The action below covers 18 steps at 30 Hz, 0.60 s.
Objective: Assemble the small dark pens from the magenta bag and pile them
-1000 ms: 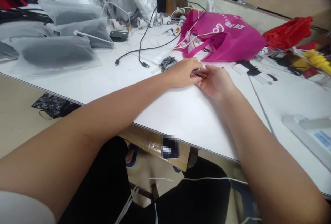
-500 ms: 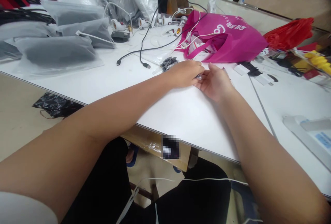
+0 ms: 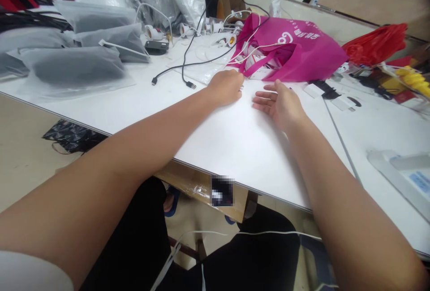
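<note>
My left hand (image 3: 226, 87) is closed over the white table (image 3: 235, 138), its fingers curled; what they hold, if anything, is too small and hidden to name. A gap separates it from my right hand (image 3: 280, 105), whose fingers are spread and point left with nothing between them. Just behind both hands lies a pink bag (image 3: 302, 58) with its mouth toward me and white packets (image 3: 260, 69) inside. Left of my left hand, a black cable (image 3: 183, 69) ends in a USB plug (image 3: 191, 85).
Several frosted pouches (image 3: 79, 67) lie at the left, with a black device (image 3: 156, 47) beside them. White lamp sockets (image 3: 152, 33) stand farther back. Toward the right are a red plastic bag (image 3: 376, 44), white adapters (image 3: 342, 102) and a pale tray (image 3: 396, 170).
My left hand has moved left, away from my right hand, and now covers the small grey pieces on the table. My right hand's fingers have spread.
</note>
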Available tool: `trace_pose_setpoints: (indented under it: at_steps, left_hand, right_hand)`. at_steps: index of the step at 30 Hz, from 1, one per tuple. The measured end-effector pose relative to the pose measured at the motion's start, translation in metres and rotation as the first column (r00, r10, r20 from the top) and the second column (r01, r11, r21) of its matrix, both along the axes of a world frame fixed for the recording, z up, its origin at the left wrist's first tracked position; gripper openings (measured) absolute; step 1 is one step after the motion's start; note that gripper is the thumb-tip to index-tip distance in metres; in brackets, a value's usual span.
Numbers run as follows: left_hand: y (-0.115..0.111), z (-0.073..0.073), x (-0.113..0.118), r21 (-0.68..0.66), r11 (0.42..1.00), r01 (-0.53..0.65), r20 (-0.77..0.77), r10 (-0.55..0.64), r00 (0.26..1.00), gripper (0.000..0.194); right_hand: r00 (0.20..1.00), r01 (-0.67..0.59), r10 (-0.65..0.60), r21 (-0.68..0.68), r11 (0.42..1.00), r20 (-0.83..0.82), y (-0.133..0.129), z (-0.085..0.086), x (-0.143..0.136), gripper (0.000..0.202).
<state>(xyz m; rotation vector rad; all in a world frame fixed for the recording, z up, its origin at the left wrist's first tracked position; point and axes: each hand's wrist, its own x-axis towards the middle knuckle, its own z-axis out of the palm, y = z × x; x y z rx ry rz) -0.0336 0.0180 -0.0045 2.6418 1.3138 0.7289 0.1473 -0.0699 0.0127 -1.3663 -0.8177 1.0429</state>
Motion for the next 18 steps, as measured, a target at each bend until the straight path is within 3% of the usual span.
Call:
trace_pose_setpoints:
  at_steps: [4,9,12,15,18]
  left_hand:
    - [0.016,-0.004,-0.004,0.023,0.999,-0.04,0.054,0.039,0.998,0.027]
    - [0.015,0.001,-0.006,0.048,0.998,-0.036,-0.052,0.039,0.998,0.032]
    - [0.013,0.005,-0.007,0.042,0.998,-0.051,-0.034,0.053,0.998,0.033]
    - [0.01,0.013,-0.012,0.018,0.998,-0.055,0.038,0.054,0.998,0.028]
    - [0.003,0.029,-0.021,-0.016,0.992,-0.129,0.17,0.129,0.977,0.035]
  right_hand:
    - [0.998,-0.035,0.033,0.034,0.999,0.054,0.002,-0.004,0.004,0.028]
    - [0.999,-0.021,0.02,0.025,0.999,0.038,0.003,-0.007,0.005,0.022]
    - [0.998,-0.031,0.03,0.023,0.999,0.047,0.004,-0.007,0.005,0.025]
    - [0.998,-0.035,0.034,0.027,0.999,0.047,0.003,-0.007,0.005,0.026]
    - [0.999,-0.02,0.019,0.018,1.0,0.037,0.003,-0.007,0.004,0.023]
